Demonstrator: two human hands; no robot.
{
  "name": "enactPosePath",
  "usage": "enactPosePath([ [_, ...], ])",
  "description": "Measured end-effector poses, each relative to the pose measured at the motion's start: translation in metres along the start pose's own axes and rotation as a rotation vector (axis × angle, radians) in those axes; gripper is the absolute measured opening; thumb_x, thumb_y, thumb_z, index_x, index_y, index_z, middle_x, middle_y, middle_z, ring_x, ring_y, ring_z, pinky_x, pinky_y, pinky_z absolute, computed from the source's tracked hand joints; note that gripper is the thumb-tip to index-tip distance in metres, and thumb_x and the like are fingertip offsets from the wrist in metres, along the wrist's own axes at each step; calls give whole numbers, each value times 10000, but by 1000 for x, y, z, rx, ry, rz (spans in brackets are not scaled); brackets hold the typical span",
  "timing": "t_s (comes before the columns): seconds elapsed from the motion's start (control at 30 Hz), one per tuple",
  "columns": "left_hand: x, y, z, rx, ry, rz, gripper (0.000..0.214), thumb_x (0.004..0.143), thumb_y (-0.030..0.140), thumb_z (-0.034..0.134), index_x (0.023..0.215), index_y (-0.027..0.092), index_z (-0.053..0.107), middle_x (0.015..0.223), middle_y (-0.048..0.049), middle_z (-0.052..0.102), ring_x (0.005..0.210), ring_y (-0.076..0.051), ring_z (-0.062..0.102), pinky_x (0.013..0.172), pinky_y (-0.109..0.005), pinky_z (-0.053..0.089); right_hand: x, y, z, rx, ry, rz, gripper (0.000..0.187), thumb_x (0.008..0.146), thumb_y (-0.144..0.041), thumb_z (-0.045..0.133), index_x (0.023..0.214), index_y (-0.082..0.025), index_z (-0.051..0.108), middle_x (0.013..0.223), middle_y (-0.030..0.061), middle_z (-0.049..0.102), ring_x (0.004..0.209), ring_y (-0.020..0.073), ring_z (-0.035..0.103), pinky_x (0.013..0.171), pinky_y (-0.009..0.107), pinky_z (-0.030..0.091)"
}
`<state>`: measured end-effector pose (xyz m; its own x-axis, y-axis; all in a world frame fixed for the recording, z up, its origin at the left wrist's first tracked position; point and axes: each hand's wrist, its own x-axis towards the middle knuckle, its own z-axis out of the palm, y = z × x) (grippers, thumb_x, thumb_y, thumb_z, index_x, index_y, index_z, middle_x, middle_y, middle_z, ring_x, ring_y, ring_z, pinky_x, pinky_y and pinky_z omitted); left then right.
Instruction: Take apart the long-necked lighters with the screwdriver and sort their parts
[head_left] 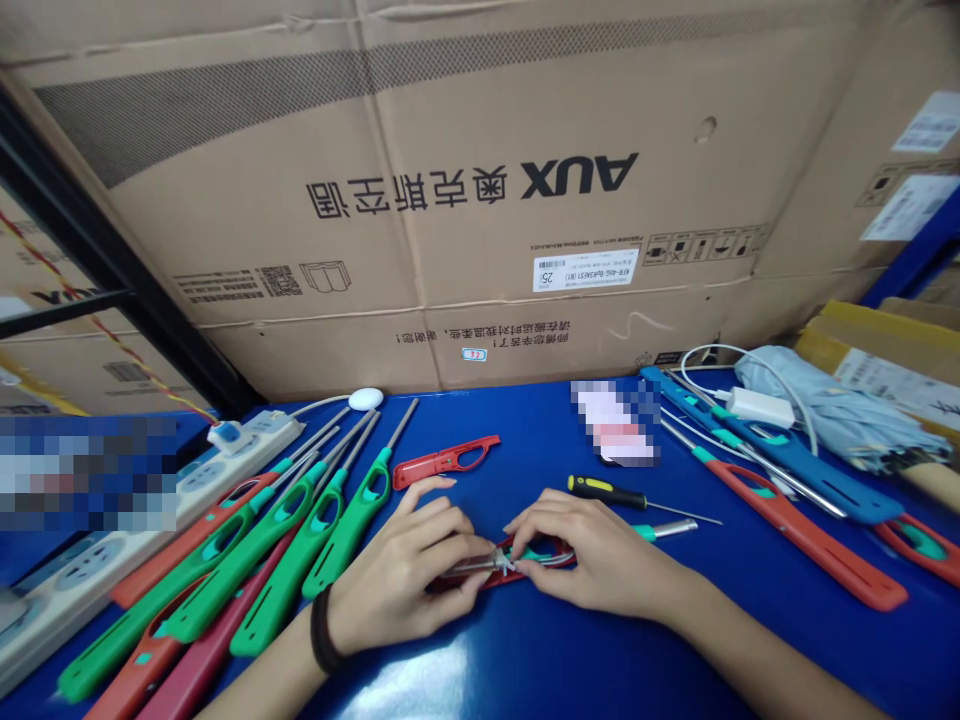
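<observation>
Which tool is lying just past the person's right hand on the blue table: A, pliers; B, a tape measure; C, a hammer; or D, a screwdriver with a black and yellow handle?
D. The black and yellow screwdriver lies on the blue table just beyond the right hand, which is at a red utility lighter body.

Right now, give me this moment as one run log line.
left hand: pinching small metal part | right hand: pinching same part | under them: red utility lighter | nearby: screwdriver
</observation>
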<state>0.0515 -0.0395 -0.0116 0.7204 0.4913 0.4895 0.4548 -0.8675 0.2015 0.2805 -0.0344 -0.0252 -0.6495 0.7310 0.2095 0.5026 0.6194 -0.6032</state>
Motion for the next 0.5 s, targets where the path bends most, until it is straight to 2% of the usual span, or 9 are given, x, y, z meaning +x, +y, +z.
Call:
enactPosePath([
  [0.5,-2,0,2,14,9,1,123,837,164,603,940,188,667,724,21,642,654,-104,592,992,-392,352,0,2,4,-3,37,20,119,870,-223,573,879,-226,692,934,21,719,874,164,640,752,262,468],
])
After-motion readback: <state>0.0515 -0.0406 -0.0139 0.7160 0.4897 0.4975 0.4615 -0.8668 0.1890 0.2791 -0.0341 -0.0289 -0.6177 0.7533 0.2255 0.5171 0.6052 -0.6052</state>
